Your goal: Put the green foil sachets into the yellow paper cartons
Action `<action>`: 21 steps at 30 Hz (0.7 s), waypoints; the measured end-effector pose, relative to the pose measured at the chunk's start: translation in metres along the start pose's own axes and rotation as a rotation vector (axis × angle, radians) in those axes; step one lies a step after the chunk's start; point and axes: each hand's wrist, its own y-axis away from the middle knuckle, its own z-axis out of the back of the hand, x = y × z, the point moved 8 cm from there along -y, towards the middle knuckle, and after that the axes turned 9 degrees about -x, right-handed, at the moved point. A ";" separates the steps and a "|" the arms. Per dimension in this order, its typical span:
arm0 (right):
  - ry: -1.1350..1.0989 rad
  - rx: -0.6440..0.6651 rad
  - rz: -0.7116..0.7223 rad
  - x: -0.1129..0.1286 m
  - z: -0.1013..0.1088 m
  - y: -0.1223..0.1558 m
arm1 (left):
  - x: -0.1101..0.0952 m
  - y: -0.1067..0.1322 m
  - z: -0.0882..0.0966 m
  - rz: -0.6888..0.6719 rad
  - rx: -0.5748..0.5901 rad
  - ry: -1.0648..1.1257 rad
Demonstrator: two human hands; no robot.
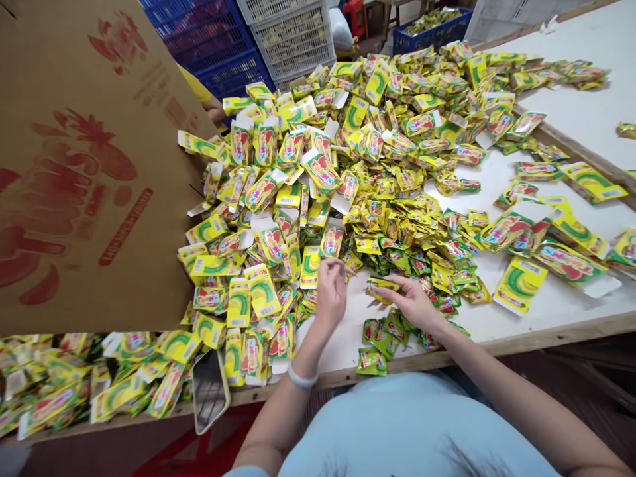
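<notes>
My left hand (330, 295) hovers over the white table (546, 308), fingers curled upward at the edge of a heap of small yellow-green boxes (258, 291); I cannot see anything in it. My right hand (410, 301) pinches a small green-yellow sachet (381, 285) between thumb and fingers. A loose pile of similar sachets (397, 225) lies just beyond both hands, and a few more sachets (382, 334) rest near the table's front edge under my right wrist.
A large brown cardboard sheet (84, 165) with red print leans at the left. A phone (211, 391) lies at the table's front edge. Flat yellow cartons (519, 285) lie at right. Blue and white crates (258, 40) stand beyond the table.
</notes>
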 end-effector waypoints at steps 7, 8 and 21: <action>0.078 -0.166 -0.086 0.002 0.035 0.009 | 0.026 -0.103 0.005 0.098 -0.059 -0.561; 0.028 -0.156 -0.119 0.002 0.036 0.010 | 0.028 -0.106 0.001 0.110 -0.034 -0.564; 0.096 -0.072 0.199 0.075 0.035 0.015 | -0.027 0.007 0.007 0.252 0.308 0.448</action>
